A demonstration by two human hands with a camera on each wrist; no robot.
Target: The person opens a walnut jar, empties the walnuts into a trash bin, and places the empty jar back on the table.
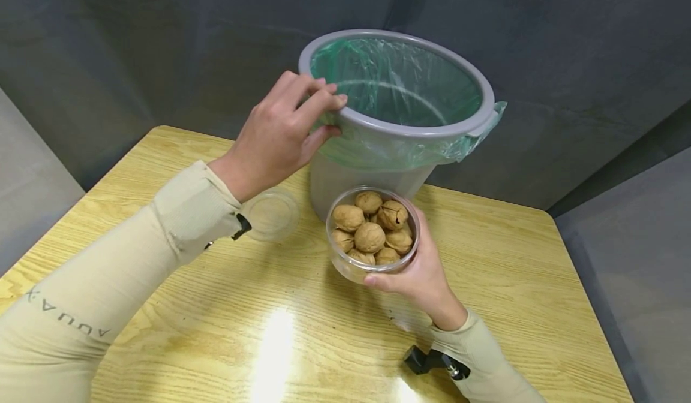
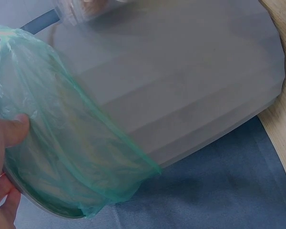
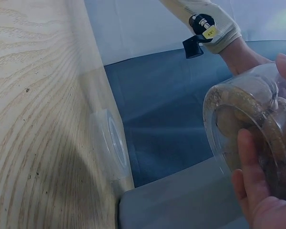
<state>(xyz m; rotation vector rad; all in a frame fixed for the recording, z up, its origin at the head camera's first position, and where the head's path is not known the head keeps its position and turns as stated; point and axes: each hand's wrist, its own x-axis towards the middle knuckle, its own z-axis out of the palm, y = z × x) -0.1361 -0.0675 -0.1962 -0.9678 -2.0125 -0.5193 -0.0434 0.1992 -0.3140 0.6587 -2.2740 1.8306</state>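
My left hand (image 1: 283, 124) grips the near left rim of a grey trash can (image 1: 351, 178), fingers over the edge and thumb below it. A thin green bag (image 1: 396, 85) lines the can and folds down over its outside; in the left wrist view the thumb presses on this bag (image 2: 62, 133). My right hand (image 1: 423, 271) holds a clear plastic jar (image 1: 345, 265) full of walnuts (image 1: 369, 237), raised in front of the can. The jar has no lid on it. In the right wrist view, fingers (image 3: 250, 157) spread under the jar's base (image 3: 219, 129).
A clear round lid (image 1: 270, 214) lies on the wooden table (image 1: 227, 313), left of the can. Dark grey curtain-like panels (image 1: 189, 49) stand behind the table. A bunched end of the bag (image 1: 483, 136) sticks out at the can's right side.
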